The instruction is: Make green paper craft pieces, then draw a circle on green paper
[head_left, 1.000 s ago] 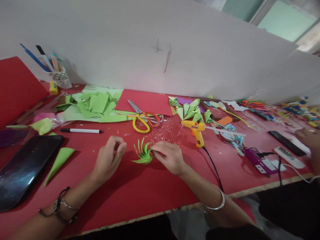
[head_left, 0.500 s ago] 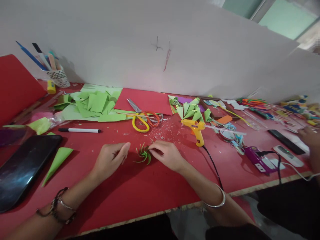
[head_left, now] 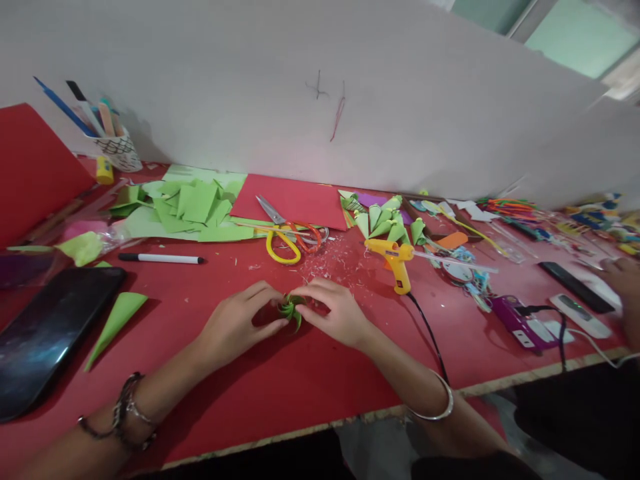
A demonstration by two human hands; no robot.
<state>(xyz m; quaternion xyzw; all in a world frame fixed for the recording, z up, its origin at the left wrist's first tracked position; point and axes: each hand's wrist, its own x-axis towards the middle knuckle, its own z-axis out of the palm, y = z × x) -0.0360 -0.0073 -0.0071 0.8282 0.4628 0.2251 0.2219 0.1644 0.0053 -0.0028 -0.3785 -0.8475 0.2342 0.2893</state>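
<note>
A small green curled paper piece [head_left: 290,311] with thin strips is between my two hands, above the red table. My left hand [head_left: 243,320] pinches its left side with thumb and fingertips. From the right, my right hand [head_left: 336,312] grips its other side between thumb and forefinger. Behind them lie scissors [head_left: 283,245] with yellow and orange handles. The yellow glue gun [head_left: 397,265] rests to the right of my right hand, its black cord running toward the table's front edge.
At left are a black phone [head_left: 55,340], a green paper cone [head_left: 116,325] and a marker [head_left: 161,259]. Green paper pieces [head_left: 193,207] and small green cones [head_left: 383,220] lie at the back. Another person's hand [head_left: 620,277] is at far right, near a purple power strip [head_left: 520,323].
My left hand has moved right and taken hold of the green curled piece, which only my right hand held before. The view has shifted slightly.
</note>
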